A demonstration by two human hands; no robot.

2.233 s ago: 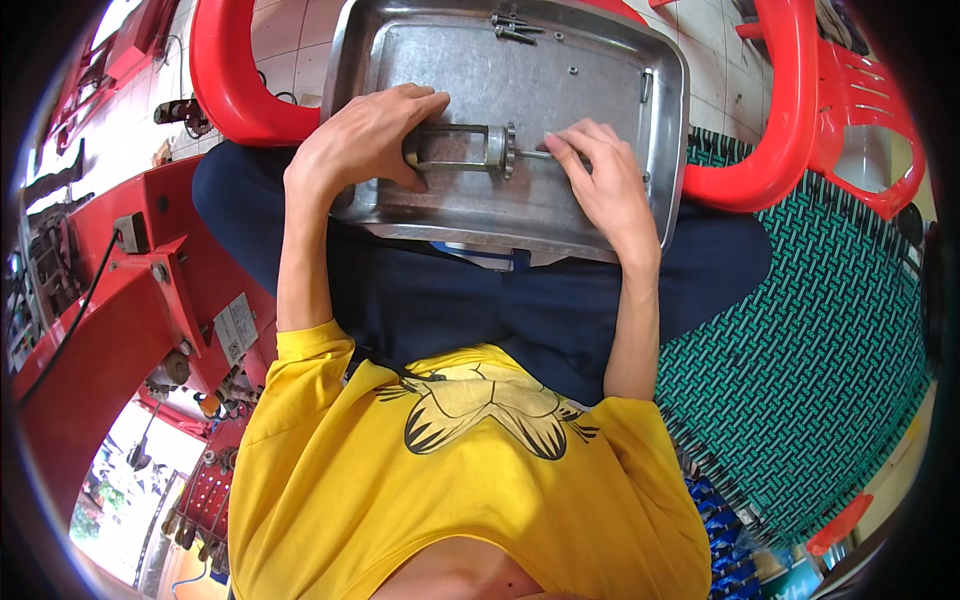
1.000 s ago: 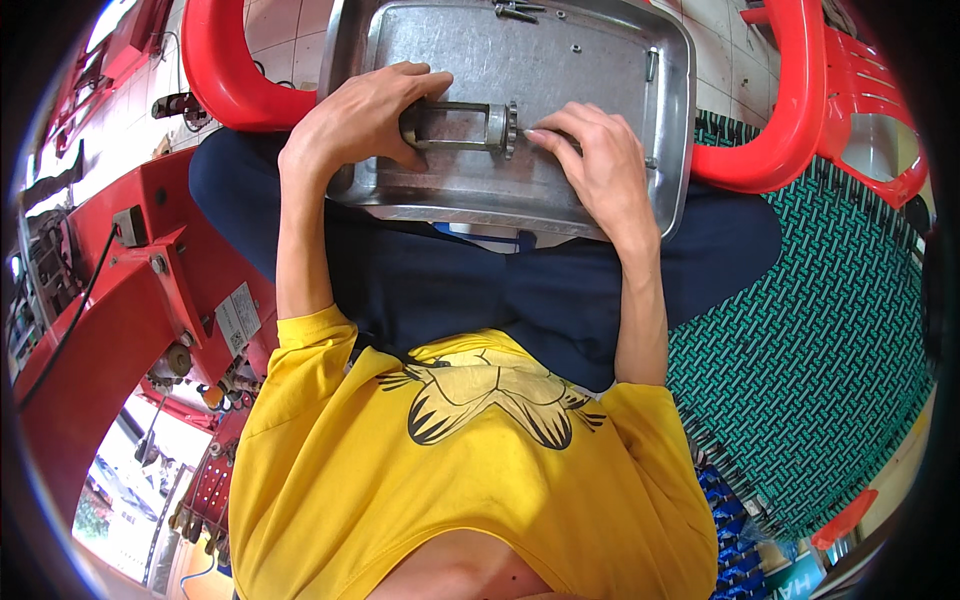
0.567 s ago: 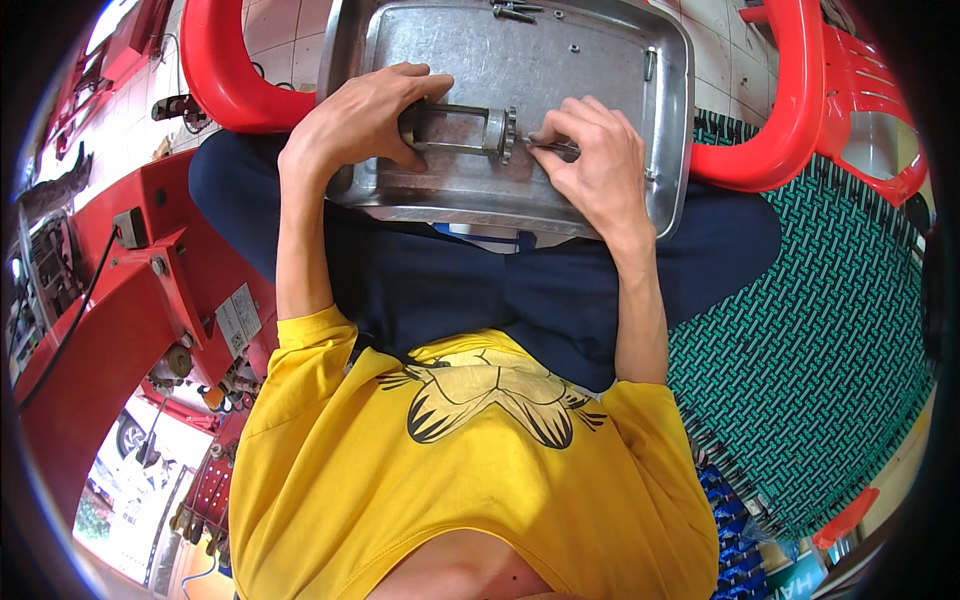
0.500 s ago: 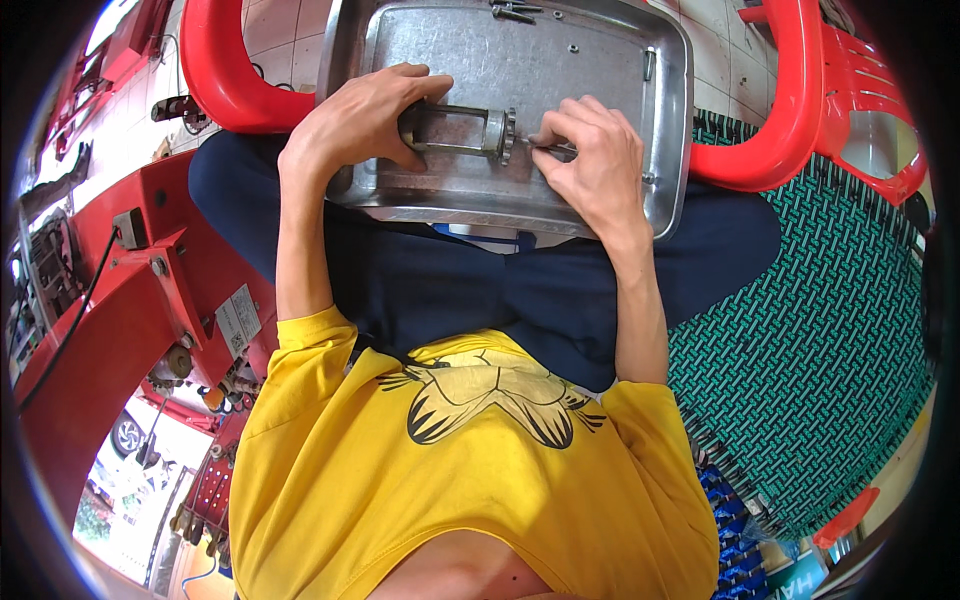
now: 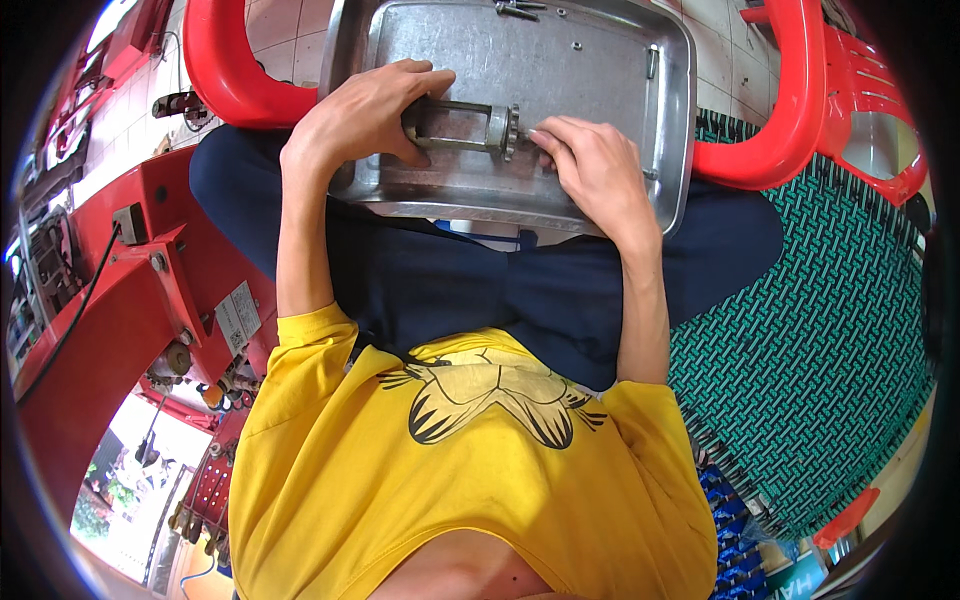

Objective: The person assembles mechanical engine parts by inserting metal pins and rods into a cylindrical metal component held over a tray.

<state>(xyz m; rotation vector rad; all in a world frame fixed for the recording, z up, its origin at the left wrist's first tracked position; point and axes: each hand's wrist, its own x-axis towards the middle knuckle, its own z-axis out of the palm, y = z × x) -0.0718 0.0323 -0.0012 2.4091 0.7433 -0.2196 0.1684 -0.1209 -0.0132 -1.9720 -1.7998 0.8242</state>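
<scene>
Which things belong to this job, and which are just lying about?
Apparently in use: toothed metal cage, held by the left hand, with the right hand beside it; tray; probably the loose bolts and nuts in it.

Just around: green woven surface; red metal frame.

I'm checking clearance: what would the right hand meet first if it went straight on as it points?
Most likely the toothed grey metal ring on the end of the open-sided, cage-like grey metal part: the right hand points left toward it. Depth is hard to judge.
</scene>
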